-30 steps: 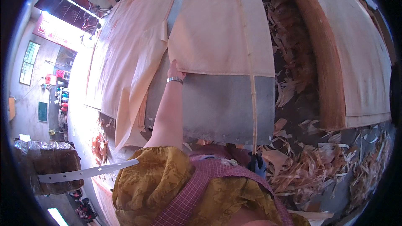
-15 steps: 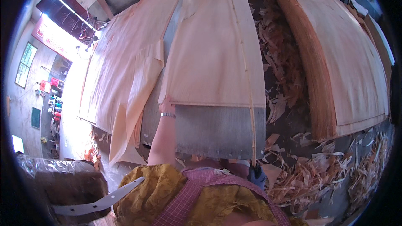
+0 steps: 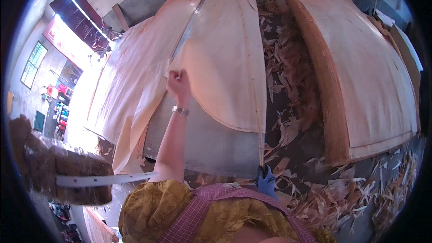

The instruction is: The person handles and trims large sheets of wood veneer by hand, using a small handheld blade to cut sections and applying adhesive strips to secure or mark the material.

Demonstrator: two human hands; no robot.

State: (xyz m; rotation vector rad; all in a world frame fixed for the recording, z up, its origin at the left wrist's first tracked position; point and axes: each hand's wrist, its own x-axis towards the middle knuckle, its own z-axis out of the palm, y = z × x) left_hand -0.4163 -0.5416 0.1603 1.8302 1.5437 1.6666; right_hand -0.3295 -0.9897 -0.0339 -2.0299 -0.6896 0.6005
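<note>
The right hand (image 3: 266,181) was mostly hidden: only a blue-gloved shape was seen at the near corner of the grey metal table (image 3: 211,141), and whether its fingers were clenched or released could not be told. The near end of a thin wooden strip (image 3: 255,108) was met there, though contact could not be made out. The left hand (image 3: 178,85), with a metal watch (image 3: 180,110) at its wrist, was stretched forward, its fingers pinched on the left edge of the pale veneer sheet (image 3: 225,58), which was spread over the far part of the table. More veneer (image 3: 130,85) was draped to the left. A tall veneer stack (image 3: 360,76) was seen to the right, cut off at the rim, with wood scraps (image 3: 292,67) piled between. A wrapped brown bundle (image 3: 58,171) was blurred at lower left.
</note>
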